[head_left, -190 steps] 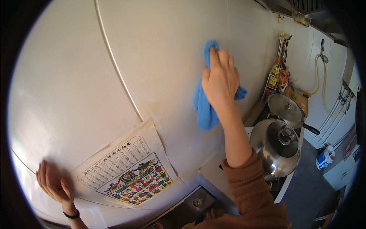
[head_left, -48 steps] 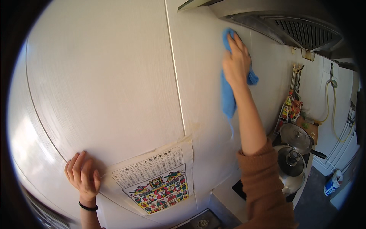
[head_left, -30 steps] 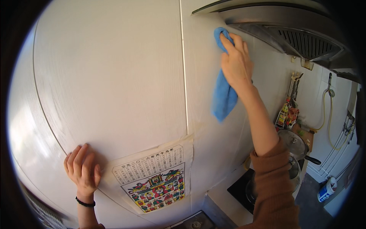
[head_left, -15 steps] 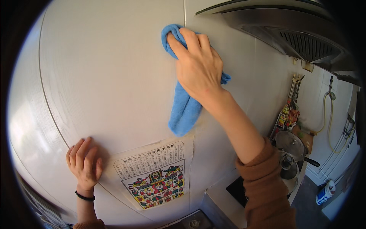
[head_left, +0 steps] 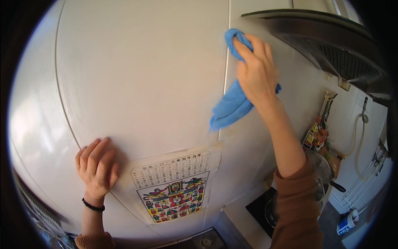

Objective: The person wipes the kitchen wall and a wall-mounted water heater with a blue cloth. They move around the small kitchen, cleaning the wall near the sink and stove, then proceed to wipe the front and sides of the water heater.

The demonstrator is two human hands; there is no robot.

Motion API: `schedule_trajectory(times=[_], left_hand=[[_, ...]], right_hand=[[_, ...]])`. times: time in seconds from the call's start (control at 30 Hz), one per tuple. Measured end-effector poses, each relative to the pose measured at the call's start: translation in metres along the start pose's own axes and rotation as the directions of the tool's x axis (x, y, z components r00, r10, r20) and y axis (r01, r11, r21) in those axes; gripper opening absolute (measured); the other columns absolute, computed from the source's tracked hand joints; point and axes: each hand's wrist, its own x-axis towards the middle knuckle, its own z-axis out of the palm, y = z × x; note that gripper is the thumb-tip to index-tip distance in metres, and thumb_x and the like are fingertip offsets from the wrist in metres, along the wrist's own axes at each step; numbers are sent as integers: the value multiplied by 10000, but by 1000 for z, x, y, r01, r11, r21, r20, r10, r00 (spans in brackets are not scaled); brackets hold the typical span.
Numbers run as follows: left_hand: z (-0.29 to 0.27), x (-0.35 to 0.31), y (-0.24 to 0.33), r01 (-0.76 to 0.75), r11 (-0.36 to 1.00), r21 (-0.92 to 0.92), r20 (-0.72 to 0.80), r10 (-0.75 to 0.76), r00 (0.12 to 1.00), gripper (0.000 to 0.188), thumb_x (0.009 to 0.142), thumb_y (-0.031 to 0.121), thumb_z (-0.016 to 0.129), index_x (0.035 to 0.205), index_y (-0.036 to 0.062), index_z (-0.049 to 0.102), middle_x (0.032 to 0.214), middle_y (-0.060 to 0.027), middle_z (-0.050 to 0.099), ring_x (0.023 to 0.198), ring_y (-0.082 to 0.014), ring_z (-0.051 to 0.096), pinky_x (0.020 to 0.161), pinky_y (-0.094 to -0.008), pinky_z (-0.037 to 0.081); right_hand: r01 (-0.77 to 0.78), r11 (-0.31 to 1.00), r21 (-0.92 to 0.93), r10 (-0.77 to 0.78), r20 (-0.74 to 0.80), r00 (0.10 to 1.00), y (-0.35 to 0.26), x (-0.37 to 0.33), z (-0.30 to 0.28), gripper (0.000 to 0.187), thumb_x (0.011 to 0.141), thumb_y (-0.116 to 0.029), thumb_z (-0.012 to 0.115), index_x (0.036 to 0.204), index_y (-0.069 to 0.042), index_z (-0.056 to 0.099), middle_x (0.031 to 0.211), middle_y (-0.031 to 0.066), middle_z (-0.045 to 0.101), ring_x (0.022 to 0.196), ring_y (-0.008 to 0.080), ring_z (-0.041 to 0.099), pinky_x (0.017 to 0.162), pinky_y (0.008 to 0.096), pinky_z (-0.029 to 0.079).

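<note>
A blue cloth point(head_left: 232, 104) is bunched under my right hand point(head_left: 258, 70), whose fingers press it against the pale wall point(head_left: 145, 74) just right of a vertical seam. Part of the cloth curls up above my fingertips, and a loose flap hangs down to the left. My left hand point(head_left: 97, 169) rests on the wall lower down with its fingers stretched out, holding nothing, beside a colourful printed paper sheet point(head_left: 176, 199) stuck to the wall. A black band circles my left wrist.
At the upper right juts a dark range hood point(head_left: 327, 45). Below it are a lidded pan point(head_left: 319, 164), a black hob point(head_left: 259, 209), a utensil holder point(head_left: 317, 128) and a hose point(head_left: 356, 141) on the far wall. A white-and-blue bucket point(head_left: 347, 222) stands at lower right.
My right hand has moved right with the cloth, across the seam, and the cloth's flap now swings out leftward. My left hand stays on the wall. The whole view has shifted slightly.
</note>
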Motion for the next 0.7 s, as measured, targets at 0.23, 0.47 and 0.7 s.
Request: schedule_trajectory(times=[0.23, 0.47, 0.7], left_hand=[[0, 6, 3, -11, 1000, -10, -2, 11, 1000, 192, 824, 249, 608, 962, 122, 647, 1196, -71, 637, 1111, -246, 582, 944, -412, 405], [9, 8, 5, -8, 1000, -11, -2, 8, 1000, 198, 842, 243, 595, 986, 120, 652, 1205, -68, 635, 1116, -242, 582, 945, -397, 405], [0, 2, -1, -29, 999, 15, -10, 29, 1000, 203, 837, 238, 591, 989, 114, 647, 1203, -74, 637, 1115, -244, 585, 937, -386, 411]], right_hand=[[112, 974, 196, -110, -22, 994, -35, -13, 17, 442, 837, -242, 562, 1262, -132, 603, 1420, 99, 471, 1255, 304, 434, 981, 491, 310], [198, 971, 133, -195, -39, 980, -28, 50, 22, 447, 918, -325, 511, 1278, -68, 569, 1434, 153, 440, 1264, 367, 434, 1054, 472, 328], [459, 831, 315, -482, -4, 876, -20, -31, 11, 242, 841, -121, 603, 1055, -161, 707, 1305, 4, 592, 1215, 237, 496, 906, 369, 401]])
